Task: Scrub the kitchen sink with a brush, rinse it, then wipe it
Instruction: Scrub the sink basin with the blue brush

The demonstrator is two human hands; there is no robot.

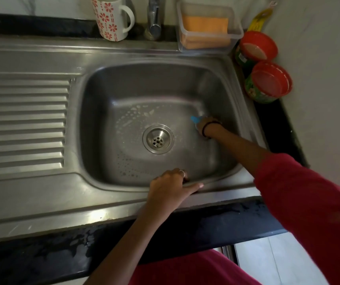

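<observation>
the right hand (205, 127) reaches deep into the steel sink (222, 95), down near the basin's right wall, and is curled round a brush (195, 119). only a small blue tip of the brush pokes out past the hand; its bristles and the rest of its body are hidden behind the fingers and wrist, and motion blur smears that whole corner. a dark band circles the wrist. the left hand (171, 187) rests on the sink's near rim, thumb laid flat along the edge and fingers bent over into the basin, their tips out of sight; a thin ring shows on one finger. the drain (158, 138) sits mid-basin, with pale droplets or suds scattered on the floor behind and in front of it. on the back ledge stand a flowered mug (108, 17), its top cut off by the frame, the lower part of a tap (154, 17), and a clear tub (208, 27) holding something orange. two red-lidded jars (267, 81) stand on the dark worktop (276, 120) at the right.
</observation>
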